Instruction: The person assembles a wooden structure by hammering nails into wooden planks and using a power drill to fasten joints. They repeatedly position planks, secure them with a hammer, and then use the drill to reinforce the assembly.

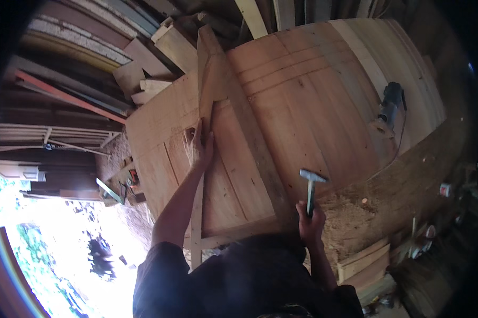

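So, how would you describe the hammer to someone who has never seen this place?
Start from the big wooden panel that fills the middle of the view. At its near edge, the right hand holds the hammer upright. Among all the wood, only it has a pale metal head on a dark handle.

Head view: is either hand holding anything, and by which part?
The right hand grips a metal-headed hammer by the lower end of its dark handle. The left hand presses flat on a diagonal light wooden slat, not gripping it.

A left hand [202, 147] presses flat on a diagonal batten [206, 114] across a wooden door [302, 100]; the right hand [310, 220] grips a hammer [312, 185] raised beside the door's edge.
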A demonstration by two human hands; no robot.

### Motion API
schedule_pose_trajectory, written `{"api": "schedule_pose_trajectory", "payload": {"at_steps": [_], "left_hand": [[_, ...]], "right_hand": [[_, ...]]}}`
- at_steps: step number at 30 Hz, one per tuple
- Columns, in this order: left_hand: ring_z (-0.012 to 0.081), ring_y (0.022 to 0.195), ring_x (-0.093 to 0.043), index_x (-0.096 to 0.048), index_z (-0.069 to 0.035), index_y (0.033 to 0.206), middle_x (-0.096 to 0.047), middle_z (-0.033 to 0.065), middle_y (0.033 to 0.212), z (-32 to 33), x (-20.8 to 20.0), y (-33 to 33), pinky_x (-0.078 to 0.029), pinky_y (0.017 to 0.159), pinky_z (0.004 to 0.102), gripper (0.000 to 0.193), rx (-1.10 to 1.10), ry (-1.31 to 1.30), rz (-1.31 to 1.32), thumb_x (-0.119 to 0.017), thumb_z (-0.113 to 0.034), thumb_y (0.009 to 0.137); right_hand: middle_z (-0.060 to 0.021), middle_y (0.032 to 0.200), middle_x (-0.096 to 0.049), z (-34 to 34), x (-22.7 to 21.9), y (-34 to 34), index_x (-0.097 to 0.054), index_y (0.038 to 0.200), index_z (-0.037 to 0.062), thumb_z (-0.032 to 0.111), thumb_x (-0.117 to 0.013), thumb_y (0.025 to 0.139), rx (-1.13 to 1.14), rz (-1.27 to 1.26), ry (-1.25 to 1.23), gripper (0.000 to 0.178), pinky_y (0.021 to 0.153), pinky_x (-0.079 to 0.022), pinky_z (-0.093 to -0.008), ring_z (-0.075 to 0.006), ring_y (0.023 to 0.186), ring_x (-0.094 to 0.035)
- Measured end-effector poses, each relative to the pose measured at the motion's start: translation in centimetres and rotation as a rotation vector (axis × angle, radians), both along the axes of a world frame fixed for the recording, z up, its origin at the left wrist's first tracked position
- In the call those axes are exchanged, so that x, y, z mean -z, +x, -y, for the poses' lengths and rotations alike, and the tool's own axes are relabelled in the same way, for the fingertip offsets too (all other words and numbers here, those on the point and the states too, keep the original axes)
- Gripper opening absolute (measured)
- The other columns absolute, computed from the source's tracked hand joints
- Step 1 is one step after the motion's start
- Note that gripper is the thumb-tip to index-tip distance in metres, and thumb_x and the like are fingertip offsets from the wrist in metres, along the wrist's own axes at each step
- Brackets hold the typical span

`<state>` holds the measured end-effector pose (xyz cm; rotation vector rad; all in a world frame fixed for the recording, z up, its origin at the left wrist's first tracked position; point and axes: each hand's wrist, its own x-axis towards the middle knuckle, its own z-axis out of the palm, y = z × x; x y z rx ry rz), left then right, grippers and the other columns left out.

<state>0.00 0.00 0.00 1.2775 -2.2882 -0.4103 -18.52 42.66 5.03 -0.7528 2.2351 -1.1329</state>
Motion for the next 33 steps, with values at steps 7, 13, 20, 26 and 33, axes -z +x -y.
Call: {"api": "schedule_pose_trajectory", "payload": {"at_steps": [7, 13, 20, 26, 33], "left_hand": [[0.0378, 0.119, -0.054, -0.056, -0.016, 0.158, -0.057, 0.0183, 0.126, -0.8, -2.8, -1.0, -0.044, 0.107, 0.0513, 0.065, -0.059, 0.057, 0.049, -0.073, -0.031, 0.097], [0.0373, 0.126, -0.052, -0.052, -0.017, 0.160, -0.055, 0.0176, 0.131, -1.6, -3.9, -1.7, -0.042, 0.109, 0.0515, 0.066, -0.086, 0.157, 0.045, -0.070, -0.034, 0.098], [0.0367, 0.131, -0.050, -0.049, -0.018, 0.162, -0.052, 0.0179, 0.137, -1.8, -4.7, -1.7, -0.041, 0.110, 0.0515, 0.068, -0.102, 0.230, 0.076, -0.068, -0.036, 0.099], [0.0366, 0.132, -0.049, -0.047, -0.018, 0.163, -0.052, 0.0183, 0.138, -1.7, -4.8, -1.5, -0.041, 0.109, 0.0523, 0.069, -0.093, 0.254, 0.063, -0.067, -0.035, 0.099], [0.0370, 0.133, -0.050, -0.049, -0.017, 0.162, -0.053, 0.0185, 0.139, -1.6, -4.9, -1.6, -0.041, 0.109, 0.0524, 0.069, -0.094, 0.244, 0.061, -0.068, -0.035, 0.098]], "right_hand": [[-0.0208, 0.120, -0.075, 12.9, -8.8, -3.9, -0.047, 0.157, 0.0032, 0.016, -0.067, 0.107, -0.164, 0.110, -0.148, 0.056, 0.081, -0.063, -0.0406, -0.0308, 0.098, -0.078], [-0.0275, 0.132, -0.071, 21.0, -5.5, -5.9, -0.043, 0.162, 0.0068, 0.012, -0.062, 0.109, -0.345, -0.331, -0.282, 0.057, 0.087, -0.062, -0.0445, -0.0413, 0.112, -0.075], [-0.0253, 0.101, -0.072, 30.2, -5.9, -7.2, -0.044, 0.165, 0.0181, 0.008, -0.061, 0.107, -0.398, -0.363, -0.193, 0.061, 0.075, -0.057, -0.0457, -0.0378, 0.087, -0.074], [-0.0220, 0.087, -0.070, 32.5, -5.7, -7.4, -0.046, 0.164, 0.0192, 0.006, -0.064, 0.105, -0.434, -0.420, -0.081, 0.063, 0.070, -0.056, -0.0449, -0.0371, 0.076, -0.071], [-0.0210, 0.086, -0.072, 33.4, -5.3, -7.0, -0.048, 0.163, 0.0185, 0.006, -0.064, 0.105, -0.370, -0.542, -0.419, 0.062, 0.072, -0.057, -0.0438, -0.0372, 0.076, -0.073]]}}
